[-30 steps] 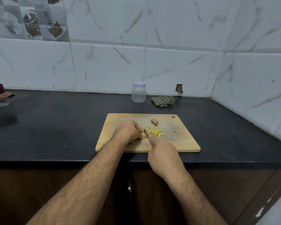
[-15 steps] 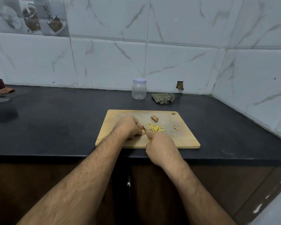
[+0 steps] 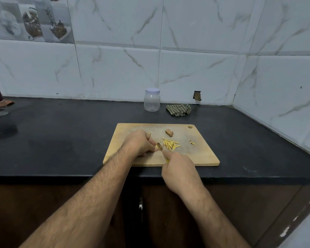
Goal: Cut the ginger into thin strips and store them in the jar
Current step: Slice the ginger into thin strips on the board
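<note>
Still mid-cut at the board's [image 3: 200, 158] near edge: left hand [image 3: 141, 143] pinching ginger [image 3: 159, 146], right hand [image 3: 179, 167] curled round a mostly hidden knife, strips [image 3: 170, 144] unchanged beside, lidded jar [image 3: 152, 100] unmoved by the back wall.

Not much moved tbh. The right hand [image 3: 180, 169] dipped toward the left hand [image 3: 140, 143] half a second back, hiding the ginger piece [image 3: 159, 146], and it's now pulled back a touch so that piece shows again beside the strips [image 3: 170, 145].
</note>
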`<move>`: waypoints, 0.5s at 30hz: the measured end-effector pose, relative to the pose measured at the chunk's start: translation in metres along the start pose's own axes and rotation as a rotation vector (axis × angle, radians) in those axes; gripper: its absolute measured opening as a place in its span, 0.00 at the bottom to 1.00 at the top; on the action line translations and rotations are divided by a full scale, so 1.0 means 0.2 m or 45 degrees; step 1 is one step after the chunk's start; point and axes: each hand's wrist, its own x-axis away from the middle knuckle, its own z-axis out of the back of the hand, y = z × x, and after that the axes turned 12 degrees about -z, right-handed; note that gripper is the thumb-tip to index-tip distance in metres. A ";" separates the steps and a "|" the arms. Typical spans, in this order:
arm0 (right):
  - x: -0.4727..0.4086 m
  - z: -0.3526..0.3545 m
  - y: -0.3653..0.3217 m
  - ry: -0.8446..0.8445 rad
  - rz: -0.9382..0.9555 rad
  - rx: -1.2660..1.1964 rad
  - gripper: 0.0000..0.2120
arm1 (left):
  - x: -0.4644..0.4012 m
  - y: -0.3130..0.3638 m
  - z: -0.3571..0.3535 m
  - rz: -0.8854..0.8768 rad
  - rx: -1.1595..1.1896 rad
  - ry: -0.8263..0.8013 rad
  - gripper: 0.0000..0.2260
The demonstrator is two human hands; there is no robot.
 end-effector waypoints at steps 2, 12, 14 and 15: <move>0.00 -0.01 0.00 0.008 0.010 -0.022 0.26 | 0.00 0.00 0.00 0.001 -0.006 0.002 0.03; -0.02 -0.02 -0.02 -0.013 0.016 0.038 0.27 | -0.01 -0.02 -0.01 0.012 -0.018 0.029 0.05; -0.03 -0.02 -0.04 -0.012 0.019 0.057 0.26 | 0.00 -0.02 -0.01 0.009 -0.027 0.025 0.05; -0.04 -0.02 -0.04 -0.005 0.024 0.070 0.26 | 0.00 -0.02 -0.01 0.008 -0.032 0.025 0.04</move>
